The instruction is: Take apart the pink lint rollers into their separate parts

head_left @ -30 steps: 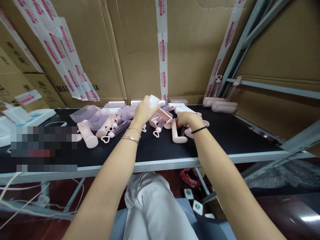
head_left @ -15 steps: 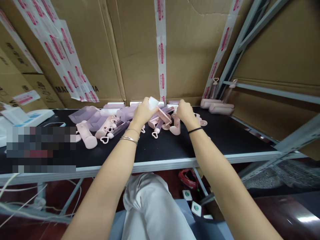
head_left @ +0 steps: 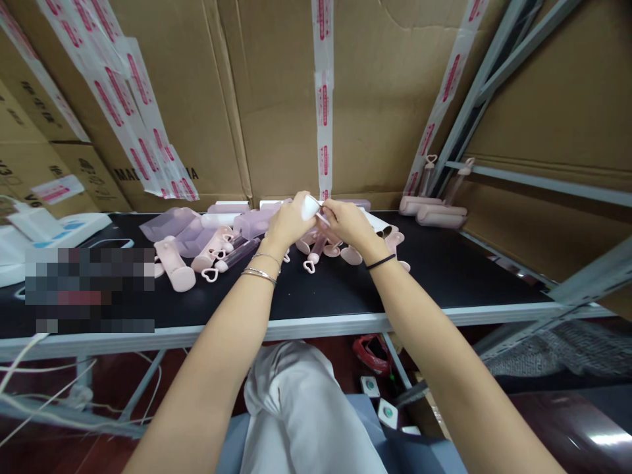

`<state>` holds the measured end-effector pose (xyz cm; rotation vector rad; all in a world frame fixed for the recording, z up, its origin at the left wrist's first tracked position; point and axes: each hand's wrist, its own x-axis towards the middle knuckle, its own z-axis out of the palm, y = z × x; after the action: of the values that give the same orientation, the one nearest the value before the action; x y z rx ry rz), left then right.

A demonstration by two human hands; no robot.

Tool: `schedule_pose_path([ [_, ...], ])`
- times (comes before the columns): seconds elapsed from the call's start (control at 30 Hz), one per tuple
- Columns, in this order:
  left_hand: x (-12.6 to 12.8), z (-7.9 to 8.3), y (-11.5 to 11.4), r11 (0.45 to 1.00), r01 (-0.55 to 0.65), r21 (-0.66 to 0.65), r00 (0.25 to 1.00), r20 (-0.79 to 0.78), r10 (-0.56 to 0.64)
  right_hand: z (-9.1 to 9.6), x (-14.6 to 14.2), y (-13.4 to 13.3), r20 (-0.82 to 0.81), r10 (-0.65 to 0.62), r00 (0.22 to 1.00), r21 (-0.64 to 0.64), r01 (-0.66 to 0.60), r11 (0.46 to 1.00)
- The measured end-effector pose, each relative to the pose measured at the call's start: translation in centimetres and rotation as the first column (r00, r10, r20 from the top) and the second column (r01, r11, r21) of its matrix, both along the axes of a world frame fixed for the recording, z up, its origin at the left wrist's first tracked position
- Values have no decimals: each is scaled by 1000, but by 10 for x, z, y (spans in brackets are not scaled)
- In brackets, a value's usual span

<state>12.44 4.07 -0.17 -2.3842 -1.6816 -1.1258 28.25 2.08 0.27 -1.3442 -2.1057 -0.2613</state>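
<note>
My left hand (head_left: 287,222) is closed round a white roll piece (head_left: 310,207), held just above a black table (head_left: 444,276). My right hand (head_left: 348,222) meets it from the right, fingers pinched on the same piece. Under both hands lies a heap of pink handles with heart-shaped ends (head_left: 310,263). A white roller (head_left: 378,224) lies just right of my right hand. Silver bangles sit on my left wrist and a black band on my right.
Pink handles (head_left: 174,264) and clear lilac covers (head_left: 165,224) lie at the table's left. More pink parts (head_left: 434,212) rest at the back right by a grey metal rack (head_left: 498,168). Taped cardboard boxes (head_left: 276,99) form the back wall. A white device (head_left: 54,230) stands at far left.
My right hand left the pink handle on the table and moved left and up to meet my left hand at the white piece. My left hand stayed nearly where it was.
</note>
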Motion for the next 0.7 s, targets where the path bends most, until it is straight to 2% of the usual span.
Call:
schedule_pose_path([
  [0.17, 0, 0, -1, 996, 89, 12, 991, 95, -90, -1, 0, 2, -20, -76, 997, 26, 76, 997],
  [0.23, 2, 1, 2, 992, 120, 44, 958, 256, -127, -2, 0, 3, -54, -100, 993, 33, 102, 994],
  [0.27, 3, 1, 5, 992, 106, 65, 916, 382, -123, -2, 0, 3, -58, -94, 994, 31, 96, 995],
  [0.3, 4, 2, 8, 994, 79, 74, 838, 535, -106, -2, -1, 3, -49, -73, 996, 22, 74, 997],
  [0.33, 4, 3, 11, 996, 58, 62, 715, 694, -85, -3, -2, 3, -30, -39, 999, 7, 39, 999],
  [0.4, 4, 6, 17, 996, 92, -13, 360, 933, -21, -5, -6, 2, 26, 62, 998, -30, -61, 998],
  [0.47, 3, 9, 19, 973, 210, -90, 15, 996, 89, -9, -11, 2, 87, 149, 985, -56, -145, 988],
  [0.5, 2, 10, 20, 957, 265, -114, -103, 984, 146, -11, -13, 2, 114, 176, 978, -58, -170, 984],
  [0.57, 0, 11, 19, 937, 320, -137, -231, 948, 218, -15, -19, 2, 162, 189, 968, -52, -183, 982],
  [0.63, -1, 10, 19, 931, 336, -143, -274, 931, 241, -18, -23, 2, 191, 167, 967, -50, -160, 986],
  [0.7, -2, 6, 21, 929, 337, -152, -279, 927, 252, -19, -25, 2, 195, 138, 971, -53, -130, 990],
])
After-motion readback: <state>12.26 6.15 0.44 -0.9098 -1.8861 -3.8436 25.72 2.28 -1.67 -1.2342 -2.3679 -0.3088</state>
